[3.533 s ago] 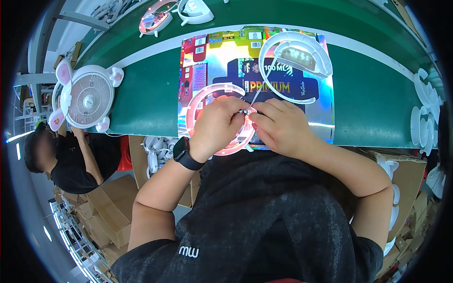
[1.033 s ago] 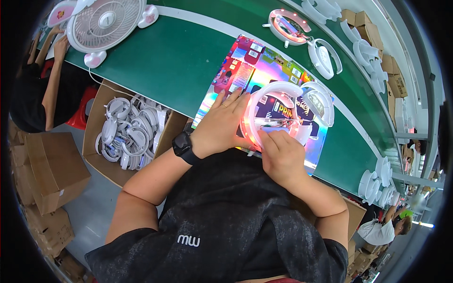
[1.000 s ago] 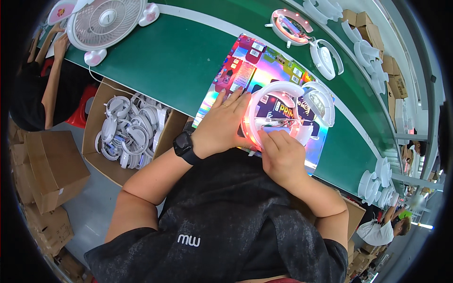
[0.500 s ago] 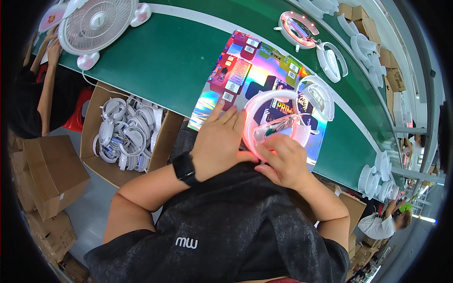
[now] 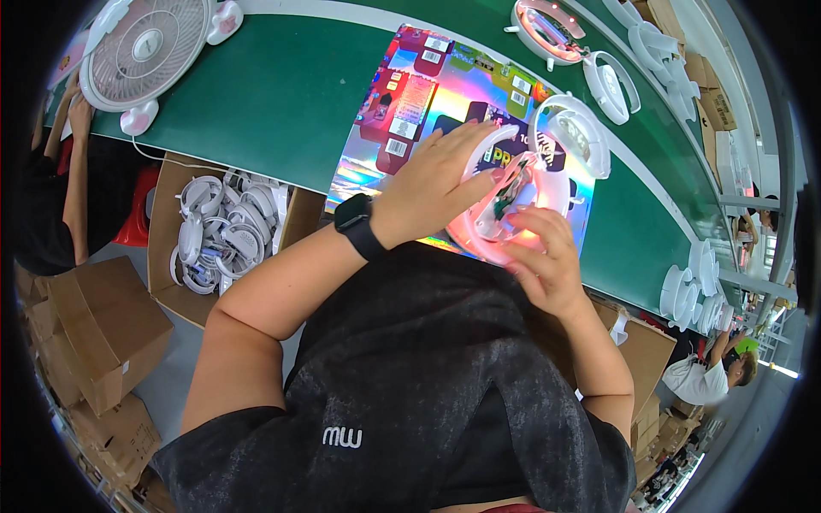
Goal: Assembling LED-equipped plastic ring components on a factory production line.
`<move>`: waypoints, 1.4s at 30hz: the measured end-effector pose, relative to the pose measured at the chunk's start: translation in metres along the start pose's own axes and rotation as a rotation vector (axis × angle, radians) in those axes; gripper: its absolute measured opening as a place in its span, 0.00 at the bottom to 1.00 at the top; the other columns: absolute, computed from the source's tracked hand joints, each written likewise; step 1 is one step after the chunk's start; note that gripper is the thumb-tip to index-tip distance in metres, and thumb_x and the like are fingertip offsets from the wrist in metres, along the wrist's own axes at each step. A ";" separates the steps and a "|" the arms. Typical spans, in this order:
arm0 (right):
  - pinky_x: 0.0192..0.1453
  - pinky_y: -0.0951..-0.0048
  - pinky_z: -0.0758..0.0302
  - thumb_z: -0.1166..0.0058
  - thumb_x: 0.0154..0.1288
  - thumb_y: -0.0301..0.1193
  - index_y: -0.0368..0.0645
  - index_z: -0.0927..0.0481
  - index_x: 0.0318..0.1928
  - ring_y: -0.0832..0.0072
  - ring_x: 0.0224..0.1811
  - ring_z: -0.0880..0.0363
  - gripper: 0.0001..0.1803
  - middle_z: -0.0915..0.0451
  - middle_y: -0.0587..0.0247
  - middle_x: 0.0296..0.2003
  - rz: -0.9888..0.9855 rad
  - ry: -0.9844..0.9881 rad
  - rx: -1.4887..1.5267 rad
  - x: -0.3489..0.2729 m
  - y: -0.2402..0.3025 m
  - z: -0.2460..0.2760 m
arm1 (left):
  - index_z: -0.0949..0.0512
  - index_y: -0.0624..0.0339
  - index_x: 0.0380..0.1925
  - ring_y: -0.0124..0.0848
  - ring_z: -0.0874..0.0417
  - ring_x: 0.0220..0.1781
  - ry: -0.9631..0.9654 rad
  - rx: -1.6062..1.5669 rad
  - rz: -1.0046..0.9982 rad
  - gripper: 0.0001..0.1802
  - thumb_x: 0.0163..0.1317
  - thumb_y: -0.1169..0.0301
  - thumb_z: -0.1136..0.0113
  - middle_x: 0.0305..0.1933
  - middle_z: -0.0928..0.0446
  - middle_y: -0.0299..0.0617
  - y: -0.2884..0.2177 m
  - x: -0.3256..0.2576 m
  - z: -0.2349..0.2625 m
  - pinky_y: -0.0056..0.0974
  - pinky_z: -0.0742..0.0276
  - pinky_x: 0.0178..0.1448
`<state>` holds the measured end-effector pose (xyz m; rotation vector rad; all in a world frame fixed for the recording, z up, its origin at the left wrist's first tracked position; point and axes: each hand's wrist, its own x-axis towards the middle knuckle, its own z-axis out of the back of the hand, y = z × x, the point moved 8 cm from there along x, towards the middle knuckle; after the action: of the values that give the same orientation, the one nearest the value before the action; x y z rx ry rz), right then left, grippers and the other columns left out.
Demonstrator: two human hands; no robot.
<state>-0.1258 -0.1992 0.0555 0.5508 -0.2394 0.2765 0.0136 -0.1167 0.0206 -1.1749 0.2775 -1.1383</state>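
Observation:
A white ring-shaped housing (image 5: 558, 195), glowing pink, lies on a shiny, colourful printed sheet (image 5: 363, 175) in front of me. Wires, a green part and a pale violet piece (image 5: 522, 197) show inside it. My left hand (image 5: 436, 184) grips the ring's left side, its thumb reaching over the inside and its fingers along the outer edge. At the lower right, my right hand (image 5: 547, 261) holds the rim between thumb and fingers, with fingertips near the inner parts. Part of the ring is hidden under both hands. Just beyond it lies another white ring-shaped part (image 5: 590, 158).
Farther back on the green table (image 5: 282, 73) sit a pink-lit housing (image 5: 547, 32) and a white ring (image 5: 611, 90). A carton (image 5: 304, 218) of white parts stands left, near a white fan (image 5: 147, 47) and a co-worker's arms (image 5: 77, 171). White parts (image 5: 680, 295) stand right.
The ring has turned and tilted, showing more of its inside. My left hand has moved right and up onto it; my right hand has shifted right along the rim. The view has also shifted slightly.

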 end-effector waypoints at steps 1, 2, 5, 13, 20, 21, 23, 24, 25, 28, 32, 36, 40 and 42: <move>0.64 0.49 0.34 0.35 0.48 0.28 0.43 0.16 0.41 0.50 0.60 0.28 0.16 0.22 0.53 0.51 -0.042 -0.008 -0.041 -0.003 -0.006 0.002 | 0.36 0.64 0.67 0.51 0.32 0.67 -0.038 -0.004 0.022 0.30 0.68 0.62 0.49 0.68 0.34 0.56 0.002 0.000 -0.003 0.46 0.41 0.71; 0.66 0.51 0.35 0.33 0.49 0.30 0.45 0.15 0.42 0.50 0.61 0.29 0.16 0.23 0.54 0.52 -0.082 -0.015 -0.082 -0.006 -0.010 0.004 | 0.36 0.64 0.67 0.52 0.33 0.67 -0.076 -0.007 0.044 0.30 0.68 0.61 0.50 0.68 0.34 0.57 0.004 -0.002 -0.003 0.47 0.43 0.72; 0.71 0.50 0.42 0.37 0.56 0.28 0.41 0.21 0.54 0.52 0.66 0.32 0.23 0.28 0.48 0.60 -0.194 -0.219 -0.072 -0.018 -0.021 0.012 | 0.36 0.66 0.67 0.51 0.31 0.66 -0.096 -0.015 0.027 0.30 0.72 0.58 0.53 0.68 0.34 0.57 0.007 -0.003 0.000 0.48 0.40 0.71; 0.70 0.70 0.38 0.51 0.65 0.16 0.34 0.44 0.72 0.70 0.68 0.35 0.35 0.35 0.53 0.67 -0.701 -0.479 0.657 -0.038 -0.070 -0.009 | 0.28 0.63 0.61 0.32 0.22 0.56 -0.064 -0.271 0.175 0.21 0.76 0.64 0.59 0.51 0.19 0.46 0.053 0.039 -0.006 0.36 0.31 0.65; 0.64 0.72 0.31 0.53 0.65 0.15 0.32 0.33 0.62 0.72 0.60 0.27 0.24 0.27 0.57 0.57 -0.785 -0.562 0.489 -0.047 -0.088 -0.006 | 0.21 0.62 0.40 0.38 0.22 0.41 -0.037 -0.086 0.073 0.16 0.72 0.63 0.55 0.34 0.20 0.46 0.034 0.037 -0.010 0.42 0.34 0.59; 0.64 0.72 0.31 0.53 0.65 0.15 0.32 0.33 0.62 0.72 0.60 0.27 0.24 0.27 0.57 0.57 -0.791 -0.568 0.488 -0.046 -0.087 -0.005 | 0.21 0.62 0.39 0.39 0.22 0.41 -0.095 -0.049 0.122 0.17 0.71 0.61 0.54 0.34 0.21 0.46 0.035 0.037 -0.004 0.42 0.34 0.56; 0.62 0.72 0.29 0.54 0.65 0.14 0.32 0.33 0.62 0.71 0.59 0.25 0.24 0.26 0.55 0.56 -0.746 -0.547 0.394 -0.036 -0.082 0.003 | 0.21 0.60 0.40 0.40 0.21 0.44 -0.147 -0.066 0.199 0.18 0.70 0.57 0.51 0.32 0.22 0.44 0.038 0.036 0.006 0.45 0.37 0.61; 0.62 0.72 0.29 0.54 0.65 0.14 0.32 0.33 0.62 0.71 0.59 0.25 0.24 0.26 0.55 0.56 -0.748 -0.550 0.394 -0.037 -0.083 0.005 | 0.21 0.60 0.40 0.40 0.21 0.44 -0.143 -0.066 0.198 0.18 0.70 0.57 0.51 0.32 0.22 0.44 0.039 0.035 0.002 0.45 0.37 0.61; 0.62 0.72 0.29 0.54 0.65 0.14 0.33 0.33 0.62 0.70 0.59 0.25 0.24 0.25 0.55 0.55 -0.760 -0.505 0.373 -0.036 -0.085 0.005 | 0.21 0.58 0.41 0.40 0.20 0.40 -0.152 -0.008 0.136 0.21 0.68 0.51 0.49 0.31 0.21 0.44 0.035 0.033 0.000 0.47 0.40 0.64; 0.63 0.72 0.29 0.54 0.64 0.13 0.33 0.33 0.62 0.69 0.59 0.24 0.25 0.24 0.53 0.55 -0.755 -0.460 0.340 -0.034 -0.088 0.004 | 0.22 0.56 0.44 0.38 0.19 0.37 -0.086 0.069 0.116 0.26 0.63 0.44 0.43 0.31 0.21 0.43 0.041 0.034 -0.002 0.52 0.47 0.69; 0.64 0.71 0.30 0.53 0.62 0.13 0.34 0.32 0.63 0.68 0.60 0.25 0.27 0.25 0.52 0.56 -0.788 -0.424 0.400 -0.034 -0.087 0.004 | 0.22 0.59 0.46 0.34 0.19 0.39 0.129 -0.017 0.206 0.26 0.58 0.50 0.36 0.26 0.20 0.38 0.043 0.033 0.002 0.51 0.46 0.70; 0.68 0.70 0.34 0.53 0.61 0.12 0.35 0.34 0.66 0.66 0.65 0.29 0.30 0.27 0.50 0.60 -0.792 -0.407 0.385 -0.034 -0.090 0.003 | 0.20 0.62 0.44 0.32 0.21 0.39 0.088 0.090 0.214 0.18 0.57 0.63 0.32 0.31 0.17 0.35 0.037 0.032 0.011 0.43 0.32 0.61; 0.73 0.69 0.40 0.54 0.61 0.12 0.38 0.36 0.69 0.64 0.71 0.35 0.34 0.31 0.51 0.66 -0.713 -0.405 0.305 -0.029 -0.084 0.008 | 0.16 0.61 0.39 0.39 0.16 0.35 0.066 0.229 0.196 0.16 0.60 0.60 0.35 0.32 0.16 0.44 0.023 0.028 0.015 0.40 0.22 0.40; 0.74 0.69 0.41 0.54 0.61 0.12 0.39 0.36 0.70 0.64 0.72 0.36 0.34 0.32 0.51 0.67 -0.718 -0.373 0.313 -0.027 -0.083 0.008 | 0.16 0.60 0.36 0.43 0.16 0.33 0.090 0.508 0.197 0.17 0.62 0.57 0.39 0.32 0.17 0.49 0.008 0.026 0.015 0.43 0.23 0.36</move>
<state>-0.1258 -0.2763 0.0139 0.9591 -0.3445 -0.5003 0.0403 -0.1293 0.0294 -0.6353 0.1548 -1.0110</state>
